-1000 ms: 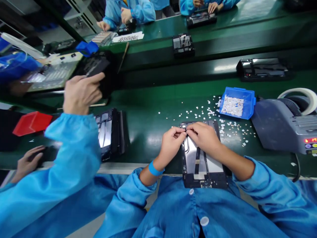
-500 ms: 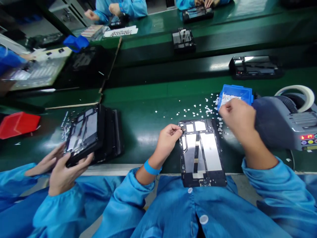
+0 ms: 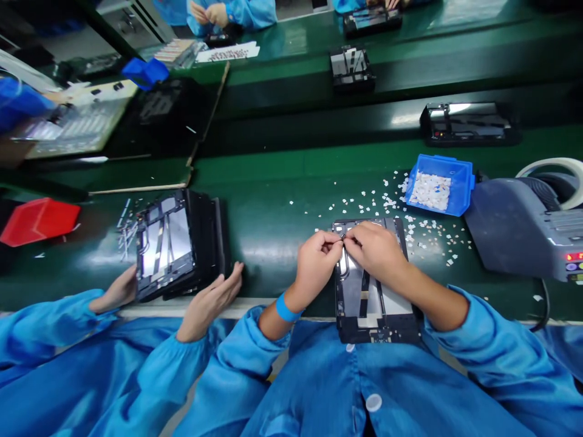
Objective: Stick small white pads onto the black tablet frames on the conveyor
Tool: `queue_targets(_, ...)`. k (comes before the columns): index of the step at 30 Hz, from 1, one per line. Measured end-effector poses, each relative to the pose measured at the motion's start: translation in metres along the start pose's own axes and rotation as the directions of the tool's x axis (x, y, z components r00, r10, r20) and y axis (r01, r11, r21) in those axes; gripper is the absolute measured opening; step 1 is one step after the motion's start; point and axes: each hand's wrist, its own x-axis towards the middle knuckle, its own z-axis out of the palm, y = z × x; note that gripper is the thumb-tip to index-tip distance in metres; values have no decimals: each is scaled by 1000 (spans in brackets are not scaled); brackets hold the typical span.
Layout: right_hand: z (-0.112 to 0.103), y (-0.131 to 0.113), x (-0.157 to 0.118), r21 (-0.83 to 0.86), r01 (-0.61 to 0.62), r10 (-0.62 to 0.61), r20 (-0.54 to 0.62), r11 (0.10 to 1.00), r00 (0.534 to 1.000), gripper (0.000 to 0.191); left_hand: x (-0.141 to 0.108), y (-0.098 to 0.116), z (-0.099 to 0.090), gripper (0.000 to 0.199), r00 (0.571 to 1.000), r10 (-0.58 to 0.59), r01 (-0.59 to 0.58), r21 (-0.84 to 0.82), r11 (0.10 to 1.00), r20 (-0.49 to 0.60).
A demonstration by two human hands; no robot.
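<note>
Green bench (image 3: 268, 230) is stretching across the room, and an opened tablet (image 3: 378, 328) is lying on it right in front of the wearer, its near end jutting over the edge toward the blue coat (image 3: 319, 364). Both hands are working at its far left corner! The left hand (image 3: 316, 261), blue band (image 3: 286, 308) circling the wrist, is pinching a dark part (image 3: 342, 237) (tiny, too small to name) between thumb and forefinger. The right hand (image 3: 380, 252) is meeting it there, arching over the tablet's far end; its thumb and forefinger are coming close together, though whether they are gripping anything, you cannot tell.

Just beyond, white bits (image 3: 387, 203) are scattering across the green, with more filling a blue bin (image 3: 462, 182). Beside that, a grey machine (image 3: 505, 227) is showing red digits, a tape roll (image 3: 571, 167) sitting behind. Over on the left, a co-worker's hands (image 3: 214, 303) are flanking a tablet stack (image 3: 166, 243), the nearer one with fingers straight, and a red tray (image 3: 39, 221) is resting farther left.
</note>
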Motion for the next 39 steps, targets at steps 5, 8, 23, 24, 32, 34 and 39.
queue_targets(5, -7, 2, 8, 237, -104, 100, 28, 966, 995, 15, -2, 0, 1, 12, 988, 154, -152, 97, 984, -12)
queue_targets(8, -10, 4, 11, 353, -143, 125, 71, 925, 990, 16, -1, -2, 1, 13, 985, 170, -168, 91, 981, -8)
queue_targets(23, -19, 23, 7, 110, -41, 51, -90, 993, 995, 13, 6, -7, 4, 1, 999, -33, 35, -107, 994, 22)
queue_targets(24, -21, 23, 4, 110, -14, 25, -99, 994, 995, 12, 7, -8, 4, 2, 998, -57, 59, -128, 990, 23)
queue_targets(32, 0, 13, 0, 28, 41, -41, -10, 999, 999, 14, 7, -11, 6, 2, 998, -42, 47, -118, 992, 47)
queue_targets(34, 3, 10, 3, 7, 57, -57, -22, 998, 998, 15, 6, -9, 5, 3, 999, -28, 31, -80, 996, 37)
queue_targets(39, 1, 15, -11, -4, 125, -125, -44, 992, 991, 16, -7, 3, 2, 6, 995, -55, 51, 54, 997, 80)
